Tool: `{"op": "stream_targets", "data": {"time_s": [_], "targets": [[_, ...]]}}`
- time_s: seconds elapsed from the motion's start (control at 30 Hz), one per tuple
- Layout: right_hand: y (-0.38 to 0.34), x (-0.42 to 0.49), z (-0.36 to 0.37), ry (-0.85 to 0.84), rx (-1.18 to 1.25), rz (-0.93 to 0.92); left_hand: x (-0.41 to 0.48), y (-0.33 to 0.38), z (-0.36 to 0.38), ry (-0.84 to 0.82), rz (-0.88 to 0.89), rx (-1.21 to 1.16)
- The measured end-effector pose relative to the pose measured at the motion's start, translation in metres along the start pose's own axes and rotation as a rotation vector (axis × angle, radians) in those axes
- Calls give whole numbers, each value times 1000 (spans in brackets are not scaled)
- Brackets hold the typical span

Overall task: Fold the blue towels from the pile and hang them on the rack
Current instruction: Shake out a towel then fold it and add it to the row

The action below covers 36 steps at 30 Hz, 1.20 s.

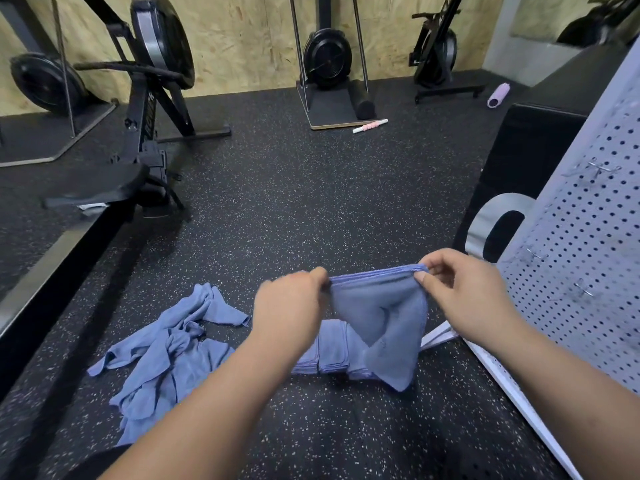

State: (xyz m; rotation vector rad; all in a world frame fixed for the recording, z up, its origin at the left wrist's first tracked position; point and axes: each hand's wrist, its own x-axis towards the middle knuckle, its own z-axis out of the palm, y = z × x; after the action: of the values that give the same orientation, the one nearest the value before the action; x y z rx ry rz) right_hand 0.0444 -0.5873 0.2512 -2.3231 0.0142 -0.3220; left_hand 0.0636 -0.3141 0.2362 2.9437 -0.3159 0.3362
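Note:
I hold a blue towel [381, 313] stretched out above the floor. My left hand [291, 303] pinches its top left corner and my right hand [467, 289] pinches its top right corner. The towel is doubled along the top edge and hangs down to a point. Behind it on the floor lies a stack of folded blue towels [332, 351], partly hidden by the held towel and my left arm. A loose pile of crumpled blue towels [166, 351] lies on the floor to the left. The white perforated rack [581, 244] stands at the right.
A rowing machine [138, 140] and its long rail run along the left. More exercise machines [325, 60] stand against the plywood wall at the back. A black box [526, 150] sits beyond the rack. A pink roller stick [370, 126] and purple foam roller [498, 95] lie on the floor.

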Motion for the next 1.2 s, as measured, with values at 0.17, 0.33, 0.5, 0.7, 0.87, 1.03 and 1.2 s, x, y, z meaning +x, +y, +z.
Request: {"op": "stream_targets", "data": {"time_s": [0.17,0.33,0.5,0.7,0.87,1.03,1.2], "targets": [[6,-9,2,-52,-250,21,11,-5,-13,203,71,-64],[1,-10,-4,13,-262,-19,11,-9,-18,133,41,-171],[4,-8,-8,31,-225,-17,13,-15,-21,2,37,-249],[-6,-10,-12,21,-170,29,8,-15,-28,33,-53,-292],[-14,-13,-12,21,-185,8,7,-8,-35,131,-79,-187],[-23,-19,-7,-67,-71,-83,-1,-6,-36,157,-67,128],[-48,-31,0,-109,212,-196,-9,11,-46,82,254,-328]]}}
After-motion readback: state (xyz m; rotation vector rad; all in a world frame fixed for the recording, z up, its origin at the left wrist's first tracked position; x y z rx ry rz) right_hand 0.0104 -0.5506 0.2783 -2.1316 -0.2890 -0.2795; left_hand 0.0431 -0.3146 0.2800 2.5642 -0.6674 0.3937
